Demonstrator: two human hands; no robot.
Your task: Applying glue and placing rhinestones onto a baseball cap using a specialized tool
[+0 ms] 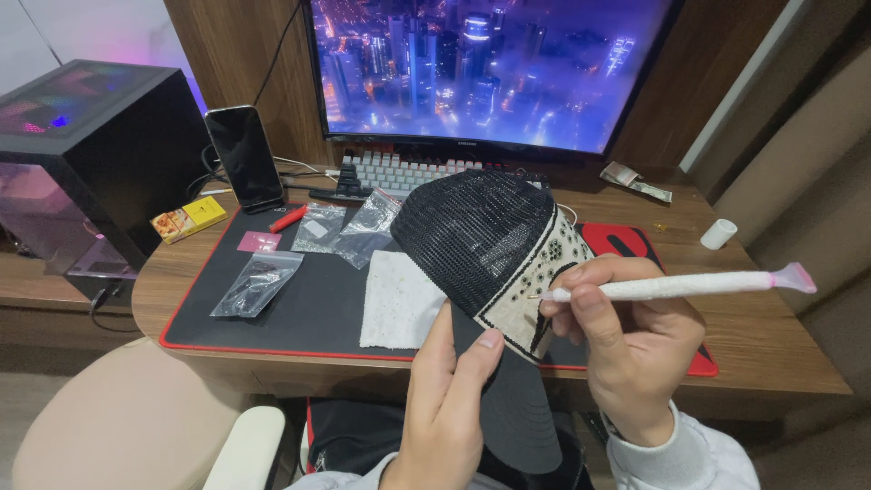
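Observation:
My left hand point(449, 399) holds a black mesh cap point(472, 231) from below, thumb pressed on its pale front panel near the brim. The panel point(535, 290) is dotted with small dark and shiny stones. My right hand point(626, 340) grips a long white pen-like tool point(680, 285) with a pink flat end, held like a pencil. Its tip touches the panel's edge. The cap's dark brim point(517, 408) points down toward my lap.
A black desk mat with red edging point(272, 318) carries a white cloth point(399, 299), several small clear bags point(259, 281), a red lighter point(288, 218) and a pink card. Behind stand a phone point(245, 156), keyboard point(399, 171), monitor point(490, 68), computer case point(91, 154). A white cap point(719, 233) lies right.

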